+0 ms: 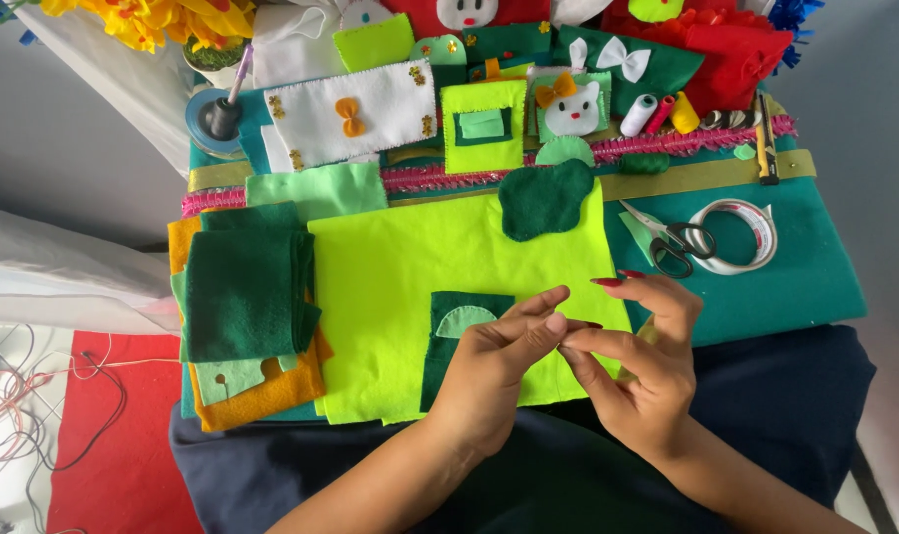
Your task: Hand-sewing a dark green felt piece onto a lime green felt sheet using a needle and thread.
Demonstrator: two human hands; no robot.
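Note:
My left hand and my right hand meet fingertip to fingertip above the near edge of a neon yellow-green felt sheet. Both pinch at the same spot. Anything thin held between the fingers is too small to see. Just left of my left hand, a dark green felt square with a pale green half-round piece lies on the sheet. A dark green cloud-shaped felt piece rests on the sheet's far edge.
Folded dark green felt lies on orange felt at the left. Scissors and a tape roll sit on teal cloth at the right. Thread spools, felt patches and a white felt panel line the back.

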